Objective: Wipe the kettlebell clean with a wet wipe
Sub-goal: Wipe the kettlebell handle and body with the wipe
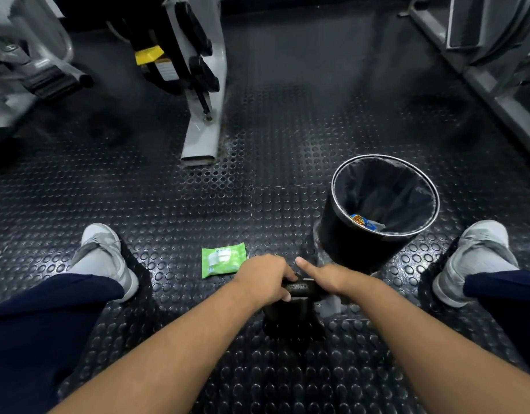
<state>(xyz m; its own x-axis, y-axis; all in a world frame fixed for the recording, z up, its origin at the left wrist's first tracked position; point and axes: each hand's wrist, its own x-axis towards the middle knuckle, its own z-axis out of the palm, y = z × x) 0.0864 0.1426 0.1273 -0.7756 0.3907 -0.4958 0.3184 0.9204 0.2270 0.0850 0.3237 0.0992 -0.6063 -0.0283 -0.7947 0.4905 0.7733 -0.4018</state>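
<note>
Kettlebell sits on floor, handle running left to right. Left grip wrapped tight round handle's left end — right grip just beside it, holding wet wipe against handle, pointer finger out.

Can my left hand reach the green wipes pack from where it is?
Probably yes. The pack lies on the floor just past the left hand, nothing between them, though that hand grips the kettlebell handle and must let go first.
</note>
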